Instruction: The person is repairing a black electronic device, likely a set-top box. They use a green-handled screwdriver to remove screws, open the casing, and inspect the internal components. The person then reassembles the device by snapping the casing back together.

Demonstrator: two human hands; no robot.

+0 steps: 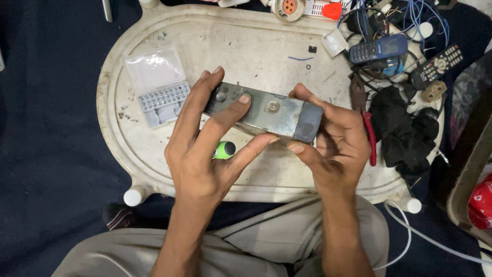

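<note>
Both my hands hold a long grey metal box (266, 110) with screw heads on its face and a dark cap at its right end, above a white oval tray (154, 169). My left hand (205, 149) grips its left part, with the fingers behind and the thumb under the front edge. My right hand (335, 143) clasps the capped right end, its thumb below. A green-and-black screwdriver handle (224, 150) lies on the tray, just under my left hand.
An open clear case of screwdriver bits (161, 87) lies at the tray's left. At the right are red-handled pliers (370, 138), black cloth (405, 128), a blue keypad phone (378, 49), a remote control (436, 66) and tangled wires (410, 15). A white cable (410, 236) runs at lower right.
</note>
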